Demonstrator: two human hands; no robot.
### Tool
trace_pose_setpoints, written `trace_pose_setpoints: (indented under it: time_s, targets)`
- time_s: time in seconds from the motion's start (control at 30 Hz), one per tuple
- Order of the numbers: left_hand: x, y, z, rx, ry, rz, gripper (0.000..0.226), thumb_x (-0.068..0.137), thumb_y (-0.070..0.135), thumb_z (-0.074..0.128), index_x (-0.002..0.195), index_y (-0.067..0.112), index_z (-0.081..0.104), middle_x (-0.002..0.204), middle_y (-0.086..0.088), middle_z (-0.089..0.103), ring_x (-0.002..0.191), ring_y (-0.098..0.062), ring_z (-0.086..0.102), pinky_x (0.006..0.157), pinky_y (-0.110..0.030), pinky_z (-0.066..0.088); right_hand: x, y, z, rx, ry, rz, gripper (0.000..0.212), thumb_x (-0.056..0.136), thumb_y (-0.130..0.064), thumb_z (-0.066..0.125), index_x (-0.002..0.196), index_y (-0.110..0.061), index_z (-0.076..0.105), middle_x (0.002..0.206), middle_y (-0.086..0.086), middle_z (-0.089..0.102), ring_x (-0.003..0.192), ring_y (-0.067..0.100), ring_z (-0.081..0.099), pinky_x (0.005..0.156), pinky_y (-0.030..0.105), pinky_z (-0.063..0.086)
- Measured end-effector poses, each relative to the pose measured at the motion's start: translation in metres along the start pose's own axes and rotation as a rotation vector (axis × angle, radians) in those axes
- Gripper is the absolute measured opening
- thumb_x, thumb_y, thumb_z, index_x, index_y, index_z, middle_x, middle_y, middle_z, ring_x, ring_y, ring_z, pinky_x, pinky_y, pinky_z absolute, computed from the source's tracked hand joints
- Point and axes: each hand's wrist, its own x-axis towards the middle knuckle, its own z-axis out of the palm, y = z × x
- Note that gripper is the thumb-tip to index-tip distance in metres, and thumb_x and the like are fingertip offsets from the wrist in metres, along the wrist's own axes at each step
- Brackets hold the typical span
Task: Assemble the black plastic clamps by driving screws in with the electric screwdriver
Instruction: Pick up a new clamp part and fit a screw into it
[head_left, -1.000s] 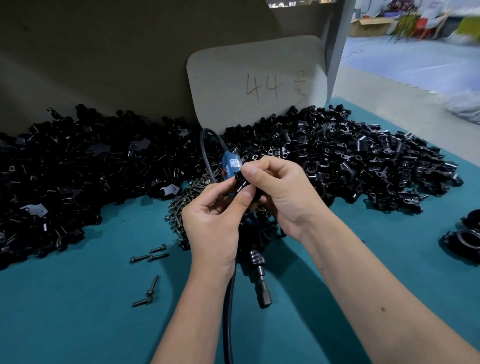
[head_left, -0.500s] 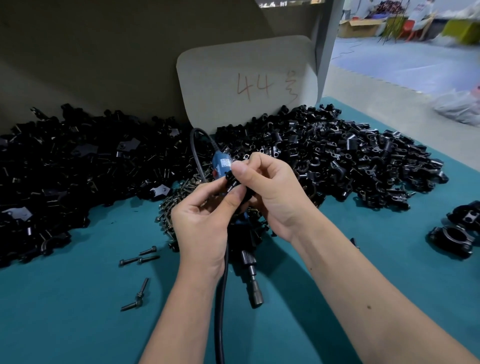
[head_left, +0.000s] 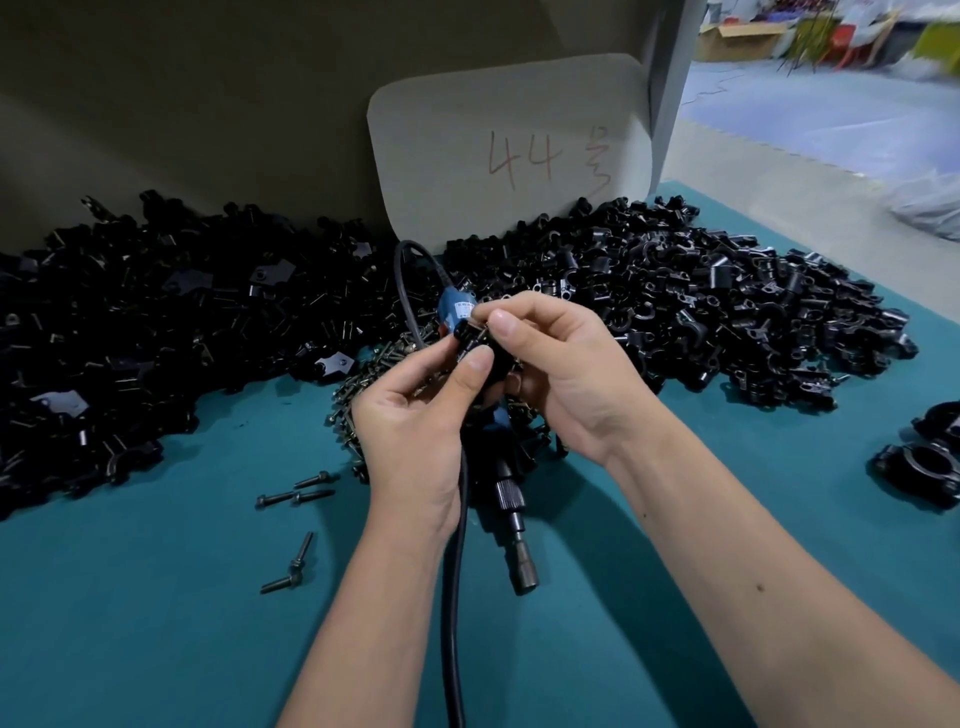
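Left hand (head_left: 415, 431) and right hand (head_left: 566, 379) close together above teal table mat (head_left: 156, 623). Both pinch one small black plastic clamp (head_left: 475, 345) between thumbs and fingertips. Clamp sits up between hands, over pile of dark metal screws (head_left: 358, 395). Blue and black electric screwdriver (head_left: 511, 499) lies on mat under hands, metal tip pointing toward person, black cord (head_left: 454, 597) running past left wrist. Big heaps of black clamp parts (head_left: 701, 312) left and right. Few loose screws (head_left: 296, 493) on mat, left of hands.

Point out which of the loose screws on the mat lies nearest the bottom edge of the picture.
The screw at lower left, pointing left and touching the foot of a steeper screw. The three other strays lie higher up, nearer the left hand.
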Motion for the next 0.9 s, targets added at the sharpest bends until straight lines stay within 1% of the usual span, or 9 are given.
trace_pose_setpoints:
  time_s: [0.1,0.23,0.3,0.37,0.47,0.57,0.67,0.8,0.9]
  targets:
    - [-0.003,0.000,0.003,-0.043,0.031,-0.071,0.050,0.059,0.028,0.093,0.104,0.009,0.081,0.106,-0.019,0.078,0.093,-0.036,0.078,0.092,-0.055,0.060,0.001,-0.001,0.003,0.011,0.014,0.018,0.021,0.081,-0.025,0.074,0.094,-0.008,0.070,0.092,0.009,0.066,0.081,0.020,0.062,0.060,0.030,0.055]
    - [-0.001,0.001,-0.001,-0.064,0.040,-0.114,0.053,0.064,0.018,0.093,0.112,0.002,0.077,0.109,-0.026,0.076,0.095,-0.049,0.075,0.095,-0.066,0.056,0.003,0.001,0.002,-0.001,0.011,0.017,0.015,0.082,-0.025,0.076,0.081,-0.015,0.066,0.090,0.009,0.063,0.079,0.019,0.061,0.061,0.033,0.052]
    - [-0.001,0.000,-0.002,-0.054,0.030,-0.110,0.050,0.069,0.013,0.089,0.115,-0.001,0.076,0.107,-0.027,0.076,0.090,-0.048,0.075,0.092,-0.063,0.058,0.004,0.002,0.003,-0.017,0.024,0.012,0.020,0.081,-0.026,0.078,0.073,-0.019,0.062,0.086,0.005,0.066,0.077,0.020,0.060,0.064,0.037,0.046]
    - [-0.002,0.000,0.000,-0.042,0.030,-0.102,0.049,0.069,0.012,0.088,0.115,-0.002,0.076,0.104,-0.027,0.077,0.085,-0.046,0.076,0.090,-0.058,0.061,0.004,0.003,0.002,-0.039,0.039,0.006,0.024,0.080,-0.029,0.080,0.071,-0.020,0.060,0.085,0.009,0.064,0.080,0.023,0.058,0.066,0.038,0.045]
    - [-0.002,-0.001,0.002,-0.022,0.051,-0.085,0.044,0.066,0.014,0.088,0.108,0.003,0.079,0.100,-0.022,0.079,0.080,-0.034,0.078,0.080,-0.045,0.065,0.002,0.005,-0.003,0.004,-0.011,0.009,0.015,0.089,-0.030,0.074,0.088,-0.016,0.069,0.096,0.016,0.061,0.089,0.023,0.060,0.066,0.033,0.053]
    - [0.000,-0.001,-0.001,0.006,0.039,-0.062,0.041,0.068,0.014,0.087,0.107,0.004,0.079,0.101,-0.017,0.080,0.085,-0.030,0.078,0.082,-0.044,0.065,0.001,0.006,-0.006,0.040,-0.029,0.014,0.013,0.092,-0.021,0.068,0.098,-0.017,0.079,0.101,0.005,0.071,0.096,0.021,0.064,0.069,0.031,0.058]
    - [0.000,-0.001,-0.001,0.008,0.029,-0.055,0.045,0.070,0.013,0.086,0.112,0.000,0.077,0.104,-0.019,0.079,0.090,-0.034,0.078,0.085,-0.048,0.064,0.003,0.007,-0.003,-0.003,0.013,0.015,0.014,0.083,-0.030,0.079,0.092,-0.019,0.081,0.094,0.005,0.072,0.090,0.021,0.066,0.069,0.034,0.058]
    - [0.000,-0.001,-0.001,0.023,0.011,-0.041,0.042,0.071,0.009,0.085,0.110,-0.003,0.077,0.104,-0.023,0.078,0.086,-0.036,0.078,0.078,-0.037,0.064,0.003,0.009,0.004,0.002,0.093,0.003,0.016,0.078,-0.028,0.080,0.083,-0.013,0.075,0.082,0.008,0.068,0.073,0.020,0.065,0.059,0.031,0.055]
    - [0.002,-0.003,-0.005,0.093,0.013,-0.014,0.041,0.069,0.015,0.087,0.107,0.003,0.080,0.106,-0.018,0.078,0.096,-0.036,0.077,0.087,-0.045,0.063,0.003,0.011,0.008,-0.028,0.157,-0.023,0.017,0.079,-0.025,0.080,0.078,-0.010,0.073,0.076,0.003,0.072,0.068,0.016,0.066,0.057,0.027,0.055]
